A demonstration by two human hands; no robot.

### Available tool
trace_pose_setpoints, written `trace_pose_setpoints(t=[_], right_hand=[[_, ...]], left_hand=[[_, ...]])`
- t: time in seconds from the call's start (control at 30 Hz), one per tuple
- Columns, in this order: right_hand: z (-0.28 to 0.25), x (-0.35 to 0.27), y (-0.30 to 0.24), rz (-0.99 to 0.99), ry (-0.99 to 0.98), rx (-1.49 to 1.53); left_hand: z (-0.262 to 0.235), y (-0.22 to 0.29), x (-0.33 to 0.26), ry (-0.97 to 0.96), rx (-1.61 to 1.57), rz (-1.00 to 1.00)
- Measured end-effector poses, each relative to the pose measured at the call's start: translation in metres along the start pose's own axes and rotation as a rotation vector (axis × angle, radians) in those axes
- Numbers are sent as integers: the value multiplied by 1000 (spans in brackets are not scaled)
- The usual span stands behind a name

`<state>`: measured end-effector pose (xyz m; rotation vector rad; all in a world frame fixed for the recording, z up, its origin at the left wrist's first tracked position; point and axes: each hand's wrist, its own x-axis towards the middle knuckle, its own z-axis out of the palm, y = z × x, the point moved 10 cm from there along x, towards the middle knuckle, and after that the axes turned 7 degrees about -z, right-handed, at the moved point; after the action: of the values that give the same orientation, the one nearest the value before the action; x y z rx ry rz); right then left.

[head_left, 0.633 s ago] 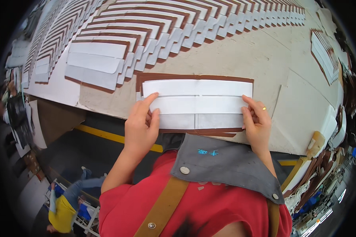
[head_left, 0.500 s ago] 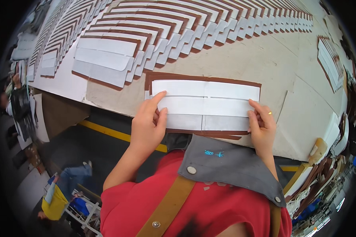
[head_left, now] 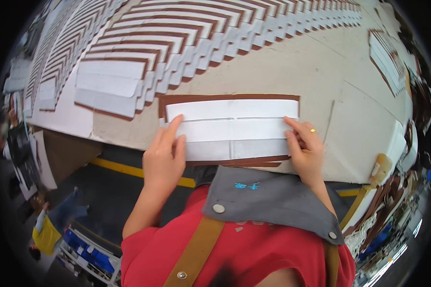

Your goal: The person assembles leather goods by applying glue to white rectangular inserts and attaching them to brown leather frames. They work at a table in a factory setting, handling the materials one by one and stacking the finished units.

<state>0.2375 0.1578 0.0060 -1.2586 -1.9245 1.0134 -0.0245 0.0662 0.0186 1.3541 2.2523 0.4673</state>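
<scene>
A flat brown leather-like piece (head_left: pixel 206 98) lies at the table's near edge, covered by white and pale grey panels. A white strip (head_left: pixel 208 128) runs across its middle, with a thin seam line above. My left hand (head_left: pixel 165 155) is at the strip's left end, index fingertip and thumb on it. My right hand (head_left: pixel 305 146), with a gold ring, pinches the right end between index finger and thumb, other fingers curled. Another brown edge (head_left: pixel 263 164) shows beneath the piece along its near side.
Long overlapping rows of similar white-and-brown pieces (head_left: pixel 107 79) cover the table's far left. A smaller row (head_left: pixel 387 60) lies at right. A yellow-brown block (head_left: pixel 381 167) sits at the table's right corner, beside hanging brown pieces (head_left: pixel 385 203). Another person in yellow (head_left: pixel 45 234) is at lower left.
The whole view has shifted, so the table and piece appear farther left. My hands stay at the strip's two ends, with the left fingers slightly straighter. The person in yellow has moved.
</scene>
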Motion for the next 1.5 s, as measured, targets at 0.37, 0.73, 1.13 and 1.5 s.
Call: trace_pose_setpoints(t=[0.37,0.73,1.13,1.5], right_hand=[[2,5,-6,45,-115,-114],[15,49,-56,-407,-131,-379],[73,74,-48,-450,-298,-217],[71,57,-68,-708,-112,-415]], left_hand=[[1,6,1,30,101,30],[-1,4,0,93,47,51],[-2,5,1,96,63,66],[1,30,5,162,195,247]])
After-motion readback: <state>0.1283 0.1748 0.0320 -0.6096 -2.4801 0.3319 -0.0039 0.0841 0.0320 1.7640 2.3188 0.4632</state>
